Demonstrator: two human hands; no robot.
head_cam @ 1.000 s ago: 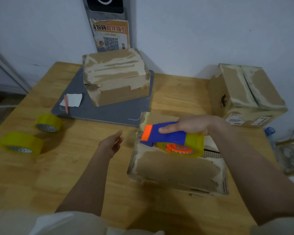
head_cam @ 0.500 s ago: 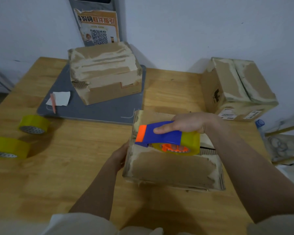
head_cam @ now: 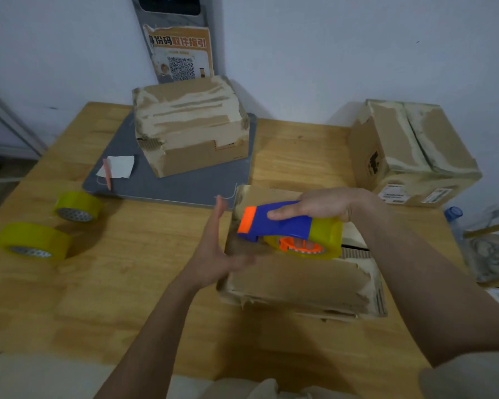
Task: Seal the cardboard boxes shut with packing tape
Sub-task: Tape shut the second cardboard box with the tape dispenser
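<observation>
**Dispenser on the near box**

Near cardboard box (head_cam: 300, 272) lying flat on the wooden worktop (head_cam: 121, 277), top worn pale with torn tape residue, corrugated edge showing at its right side. Resting on its top, a tape dispenser (head_cam: 288, 228): blue body, orange nose pointing left, yellow-green roll with an orange hub. Right hand (head_cam: 326, 204) gripping the dispenser from above, fingers curled round the body, forefinger laid along the blue part. Left hand (head_cam: 213, 254) at the box's left edge, fingers straight and together, holding nothing; blurred, so contact with the box unclear. Behind the near box, a second taped box (head_cam: 190, 128) on a grey mat (head_cam: 190, 185). To its right rear, a third box (head_cam: 412, 151). Well left of it, two spare yellow tape rolls (head_cam: 78, 205), (head_cam: 32, 240).
</observation>
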